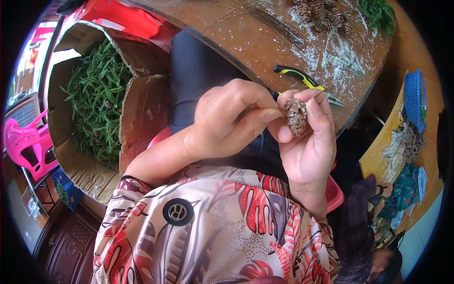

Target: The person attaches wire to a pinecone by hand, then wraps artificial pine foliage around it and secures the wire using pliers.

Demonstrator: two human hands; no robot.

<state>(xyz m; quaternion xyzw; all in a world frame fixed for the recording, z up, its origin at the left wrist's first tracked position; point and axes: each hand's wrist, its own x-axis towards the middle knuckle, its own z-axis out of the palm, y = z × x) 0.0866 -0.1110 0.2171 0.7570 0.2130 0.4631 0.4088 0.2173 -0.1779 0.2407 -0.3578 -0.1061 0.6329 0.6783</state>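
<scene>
A small brown pinecone [296, 118] is held up in front of my body between the thumb and fingers of my right hand [309, 135]. Close beside it, my left hand [234, 118] pinches thumb against forefinger at the cone's left edge. What sits in that pinch is too thin or too hidden to make out. Behind my hands, pliers [302, 77] with yellow and black handles lie on the wooden table [236, 35], partly covered by my fingers.
On the table are several pinecones [323, 16], thin dark wires [279, 23], white flakes [343, 59] and a green sprig [378, 14]. A cardboard box [142, 102] of green branches stands left. Rightward are a blue basket [414, 102] and another person's plaid sleeve [354, 232].
</scene>
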